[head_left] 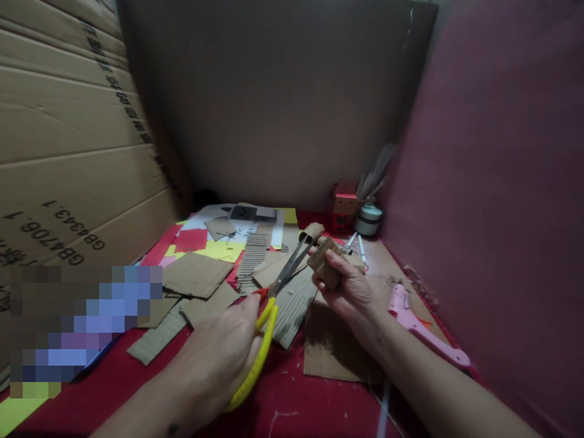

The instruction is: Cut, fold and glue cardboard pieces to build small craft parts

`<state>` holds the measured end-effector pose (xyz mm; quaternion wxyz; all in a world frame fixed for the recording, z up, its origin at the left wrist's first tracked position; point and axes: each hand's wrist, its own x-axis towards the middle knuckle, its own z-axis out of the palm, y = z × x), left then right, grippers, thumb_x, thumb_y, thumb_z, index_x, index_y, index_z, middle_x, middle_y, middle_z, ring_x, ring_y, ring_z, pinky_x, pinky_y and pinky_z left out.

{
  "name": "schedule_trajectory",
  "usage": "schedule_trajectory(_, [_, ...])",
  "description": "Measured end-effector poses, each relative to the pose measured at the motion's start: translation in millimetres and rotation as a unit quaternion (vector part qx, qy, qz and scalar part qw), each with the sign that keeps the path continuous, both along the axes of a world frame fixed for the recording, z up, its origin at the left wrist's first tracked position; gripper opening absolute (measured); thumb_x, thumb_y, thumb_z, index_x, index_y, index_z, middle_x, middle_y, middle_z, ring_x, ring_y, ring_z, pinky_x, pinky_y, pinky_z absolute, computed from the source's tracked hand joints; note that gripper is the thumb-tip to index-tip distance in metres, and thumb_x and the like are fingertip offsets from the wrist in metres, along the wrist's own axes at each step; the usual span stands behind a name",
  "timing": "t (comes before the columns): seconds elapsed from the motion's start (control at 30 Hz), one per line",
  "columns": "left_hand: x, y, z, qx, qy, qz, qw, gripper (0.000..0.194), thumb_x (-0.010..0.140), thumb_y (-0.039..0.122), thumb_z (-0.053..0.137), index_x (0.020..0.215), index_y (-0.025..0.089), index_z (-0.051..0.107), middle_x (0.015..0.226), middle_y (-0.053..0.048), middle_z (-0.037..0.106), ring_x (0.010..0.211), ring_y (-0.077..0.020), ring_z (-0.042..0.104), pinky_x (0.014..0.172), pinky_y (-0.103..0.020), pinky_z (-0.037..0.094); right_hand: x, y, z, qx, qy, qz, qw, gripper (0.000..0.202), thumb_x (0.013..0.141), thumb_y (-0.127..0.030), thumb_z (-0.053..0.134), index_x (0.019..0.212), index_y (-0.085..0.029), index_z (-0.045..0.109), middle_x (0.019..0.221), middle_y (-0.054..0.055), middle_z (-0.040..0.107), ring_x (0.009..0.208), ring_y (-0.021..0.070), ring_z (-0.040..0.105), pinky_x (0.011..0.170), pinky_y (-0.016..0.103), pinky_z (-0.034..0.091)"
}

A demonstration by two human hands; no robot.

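Scissors (275, 288) at centre: blades of smooth grey metal, slight sheen; handles of smooth yellow plastic. Folded cardboard piece (325, 267), right of centre: matt, brown, creased. Ridged cardboard sheet (294, 310): matt, rough. Glue gun (422, 331), lower right: smooth pink plastic. Carton (82, 146), upper left: matt printed cardboard. Tabletop (314, 407): matt red, cloth-like covering.

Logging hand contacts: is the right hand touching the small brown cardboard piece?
Touching: the head view shows the right hand with its thumb lying on the small brown cardboard piece.
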<state>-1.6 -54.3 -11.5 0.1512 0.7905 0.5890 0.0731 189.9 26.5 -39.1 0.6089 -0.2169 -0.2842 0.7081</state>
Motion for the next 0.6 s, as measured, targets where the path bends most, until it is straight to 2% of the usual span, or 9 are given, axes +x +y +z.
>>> schedule_trajectory(0.13, [2.5,-2.6,-4.6,-0.011,0.038,0.000,0.999,0.029,0.077,0.024,0.035,0.103,0.015,0.044,0.087,-0.011,0.063,0.073,-0.0216,0.059,0.059,-0.030,0.039,1.0,1.5,-1.5,-0.013,-0.008,-0.010,1.000,0.016,0.064,-0.019,0.070,0.079,-0.021,0.064,0.072,-0.001,0.068,0.057,0.0117,0.056,0.039,0.019,0.033])
schedule_trajectory(0.3, [6.3,-4.3,-7.3,-0.010,0.050,0.013,0.999,0.021,0.079,0.027,0.034,0.093,0.017,0.045,0.081,-0.010,0.063,0.069,-0.0221,0.059,0.057,-0.030,0.038,0.7,1.6,-1.6,0.010,-0.025,0.009,1.000,0.019,0.067,-0.022,0.069,0.085,-0.019,0.064,0.079,0.003,0.069,0.058,0.0118,0.055,0.040,0.019,0.032])
schedule_trajectory(0.47, [11.0,-6.2,-5.8,0.008,0.072,0.020,0.997,0.019,0.077,0.021,0.034,0.092,0.016,0.044,0.079,-0.011,0.062,0.069,-0.0252,0.060,0.056,-0.033,0.039,0.8,1.8,-3.8,0.008,-0.016,0.020,1.000,0.017,0.069,-0.021,0.068,0.085,-0.020,0.063,0.073,0.000,0.066,0.059,0.0122,0.054,0.041,0.019,0.033])
schedule_trajectory(0.6, [13.2,-6.5,-2.3,0.001,0.096,0.029,0.995,0.016,0.077,0.020,0.033,0.089,0.017,0.044,0.077,-0.010,0.062,0.068,-0.0248,0.061,0.055,-0.032,0.038,1.4,2.5,-5.7,0.010,-0.022,0.013,1.000,0.016,0.067,-0.021,0.069,0.082,-0.020,0.063,0.077,0.001,0.067,0.060,0.0125,0.054,0.041,0.020,0.033])
